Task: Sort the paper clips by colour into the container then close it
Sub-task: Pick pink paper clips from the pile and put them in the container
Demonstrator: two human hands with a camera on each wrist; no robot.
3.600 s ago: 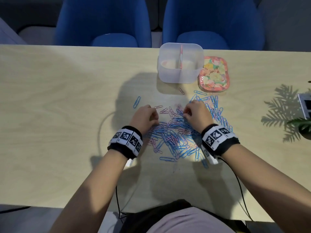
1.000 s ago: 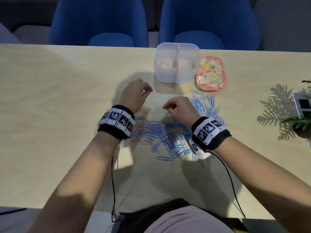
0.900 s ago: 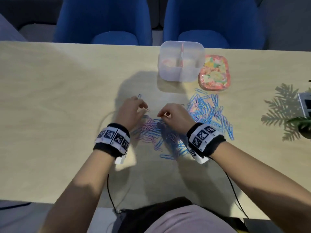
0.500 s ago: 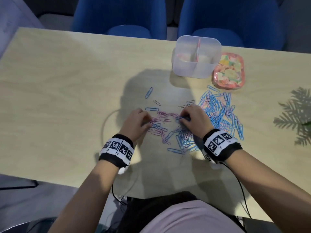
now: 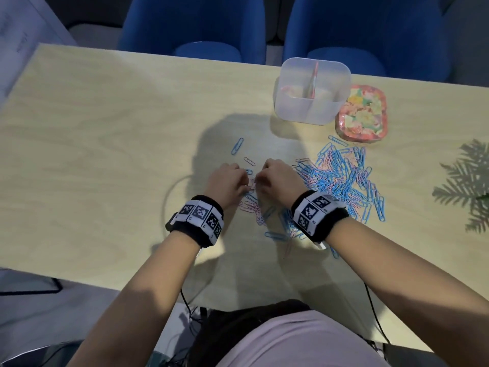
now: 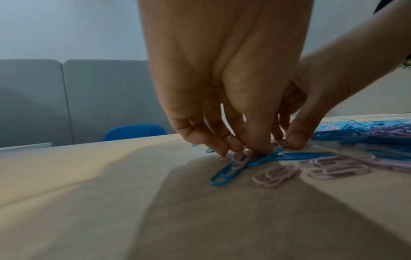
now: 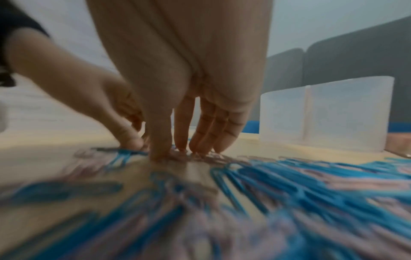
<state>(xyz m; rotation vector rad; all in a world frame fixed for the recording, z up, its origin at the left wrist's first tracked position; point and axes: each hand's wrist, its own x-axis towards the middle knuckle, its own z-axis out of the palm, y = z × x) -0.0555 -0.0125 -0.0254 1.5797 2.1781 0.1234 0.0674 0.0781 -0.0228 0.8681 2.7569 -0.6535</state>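
A heap of blue and pink paper clips (image 5: 341, 181) is spread on the table (image 5: 105, 154), right of centre. My left hand (image 5: 246, 185) and right hand (image 5: 260, 181) work almost knuckle to knuckle at the heap's left edge. In the left wrist view my left hand (image 6: 246, 149) pinches small pink paper clips (image 6: 241, 158) lying across a blue clip (image 6: 224, 174). My right hand (image 7: 171, 153) has thumb and fingertips down on pink clips, pinching at them. The translucent two-compartment container (image 5: 312, 91) stands open at the far edge.
The flowery pink lid (image 5: 362, 113) lies right of the container. A single blue clip (image 5: 236, 146) lies apart, beyond my left hand. Two blue chairs (image 5: 195, 25) stand behind the table. Plant leaves (image 5: 484, 197) reach in at the right edge.
My right hand has slid left until it nearly touches my left hand. Both stay low on the pink clips at the heap's left edge. A second ago my left hand was near the container.
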